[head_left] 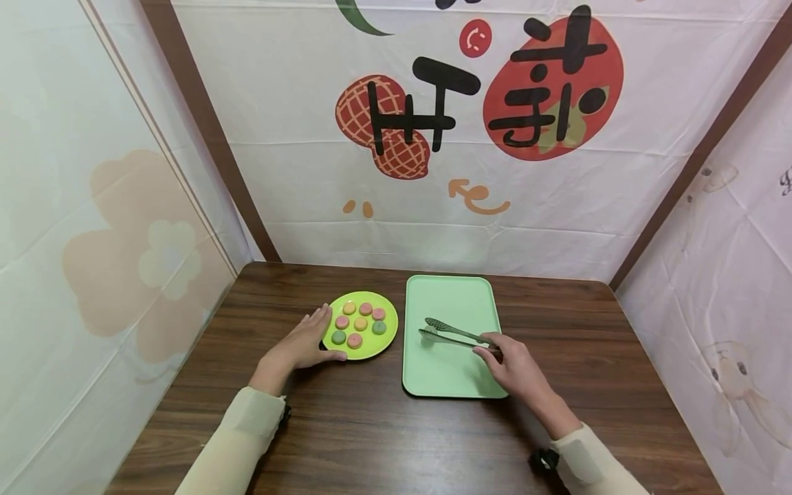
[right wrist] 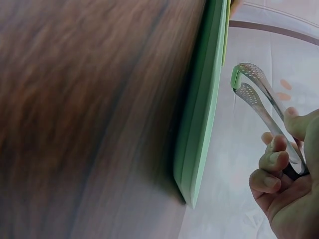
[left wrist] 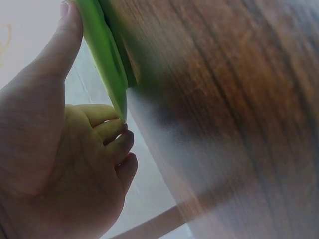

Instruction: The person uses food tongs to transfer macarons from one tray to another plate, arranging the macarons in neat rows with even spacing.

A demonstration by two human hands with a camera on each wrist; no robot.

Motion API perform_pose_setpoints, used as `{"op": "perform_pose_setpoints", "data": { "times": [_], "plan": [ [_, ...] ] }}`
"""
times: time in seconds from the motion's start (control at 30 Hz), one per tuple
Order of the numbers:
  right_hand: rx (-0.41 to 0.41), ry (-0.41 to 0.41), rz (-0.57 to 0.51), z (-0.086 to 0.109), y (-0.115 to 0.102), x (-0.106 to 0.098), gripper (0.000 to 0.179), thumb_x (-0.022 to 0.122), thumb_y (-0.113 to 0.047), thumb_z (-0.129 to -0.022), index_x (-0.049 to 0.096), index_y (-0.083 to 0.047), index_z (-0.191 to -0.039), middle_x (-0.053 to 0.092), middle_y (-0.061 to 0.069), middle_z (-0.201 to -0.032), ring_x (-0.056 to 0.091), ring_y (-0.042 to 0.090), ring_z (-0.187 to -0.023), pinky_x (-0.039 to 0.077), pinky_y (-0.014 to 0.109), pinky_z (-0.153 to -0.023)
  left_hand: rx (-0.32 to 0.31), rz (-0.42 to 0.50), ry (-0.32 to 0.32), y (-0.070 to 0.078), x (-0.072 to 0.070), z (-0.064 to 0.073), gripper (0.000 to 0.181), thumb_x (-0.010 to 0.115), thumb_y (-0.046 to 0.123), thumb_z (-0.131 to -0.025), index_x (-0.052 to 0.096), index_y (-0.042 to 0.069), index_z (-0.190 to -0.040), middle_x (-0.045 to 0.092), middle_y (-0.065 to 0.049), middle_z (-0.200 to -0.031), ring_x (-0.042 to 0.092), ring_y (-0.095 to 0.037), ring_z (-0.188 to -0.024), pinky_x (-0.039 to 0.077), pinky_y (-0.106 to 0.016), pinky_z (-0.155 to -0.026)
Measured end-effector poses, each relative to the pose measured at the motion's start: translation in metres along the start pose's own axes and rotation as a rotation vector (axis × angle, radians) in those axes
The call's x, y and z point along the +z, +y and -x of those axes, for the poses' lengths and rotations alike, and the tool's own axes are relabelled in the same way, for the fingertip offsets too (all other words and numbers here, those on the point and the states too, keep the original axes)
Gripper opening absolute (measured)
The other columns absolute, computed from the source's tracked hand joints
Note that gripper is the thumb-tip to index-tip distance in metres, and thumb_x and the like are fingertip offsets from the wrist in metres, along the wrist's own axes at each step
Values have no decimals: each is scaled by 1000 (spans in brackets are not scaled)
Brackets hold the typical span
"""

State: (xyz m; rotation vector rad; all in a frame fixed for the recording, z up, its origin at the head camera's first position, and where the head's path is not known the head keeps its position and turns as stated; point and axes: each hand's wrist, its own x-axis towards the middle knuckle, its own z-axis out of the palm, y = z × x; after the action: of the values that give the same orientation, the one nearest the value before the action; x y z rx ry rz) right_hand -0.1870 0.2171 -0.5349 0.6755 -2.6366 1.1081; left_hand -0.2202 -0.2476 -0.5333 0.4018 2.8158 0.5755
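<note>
My left hand point(head_left: 306, 340) rests against the near left rim of a yellow-green plate point(head_left: 386, 344), thumb and fingers spread along its edge. Pink, yellow and green macarons point(head_left: 355, 341) lie apart from one another on that plate. With thumb and curled fingers, my right hand point(head_left: 516, 364) grips metal tongs point(head_left: 454, 331) with perforated tips. Pinched between the tips is a green macaron point(right wrist: 236, 77), pale in the head view. The tongs hang above a light green tray point(head_left: 448, 378), to the right of the plate.
Both the plate and the tray stand on a dark wooden table point(head_left: 365, 440). Behind it hangs a white printed cloth point(head_left: 297, 179), and more cloth covers the left and right sides. The tray's far edge lies near the table's back edge.
</note>
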Motion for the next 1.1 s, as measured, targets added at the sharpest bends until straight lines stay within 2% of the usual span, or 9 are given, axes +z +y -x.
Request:
{"op": "perform_pose_setpoints", "data": {
  "times": [0.2, 0.4, 0.6, 0.83, 1.1],
  "plan": [
    [-20, -29, -8, -5, -4, 5, 29, 75, -24, -104, 74, -1, -121, 60, -12, -74, 46, 0, -60, 46, 25, -57, -1, 2, -9, 1, -1, 0, 126, 76, 68, -91, 12, -8, -168, 8, -29, -177, 10, -43, -165, 10, -57, -134],
    [-34, -59, -16, -13, -12, 11, 32, 75, -24, -104, 74, 0, -125, 69, -4, -80, 51, -1, -63, 51, 25, -60, -6, -2, -13, -1, 0, -1, 127, 75, 70, -90, 11, -7, -169, 7, -27, -177, 9, -41, -165, 9, -55, -135],
    [-63, -71, -1, -18, -19, 16, 32, 74, -25, -105, 74, 0, -125, 63, -13, -80, 53, -1, -64, 53, 26, -61, -7, -4, -12, -1, 1, -2, 126, 74, 69, -91, 11, -7, -169, 7, -28, -177, 9, -42, -165, 9, -56, -134],
    [-82, -84, -28, -23, -24, 22, 32, 73, -26, -105, 74, -1, -126, 72, -7, -93, 67, 0, -77, 61, 29, -69, -5, 0, -16, 1, -1, 0, 125, 75, 67, -92, 11, -8, -169, 7, -28, -177, 10, -42, -165, 10, -56, -134],
    [-113, -99, -16, -31, -27, 30, 29, 74, -23, -105, 74, 0, -121, 70, -7, -91, 63, 0, -75, 59, 28, -67, -1, 3, -16, 1, -2, 0, 124, 75, 66, -92, 12, -8, -168, 7, -28, -177, 10, -43, -165, 10, -57, -134]
  ]
}}
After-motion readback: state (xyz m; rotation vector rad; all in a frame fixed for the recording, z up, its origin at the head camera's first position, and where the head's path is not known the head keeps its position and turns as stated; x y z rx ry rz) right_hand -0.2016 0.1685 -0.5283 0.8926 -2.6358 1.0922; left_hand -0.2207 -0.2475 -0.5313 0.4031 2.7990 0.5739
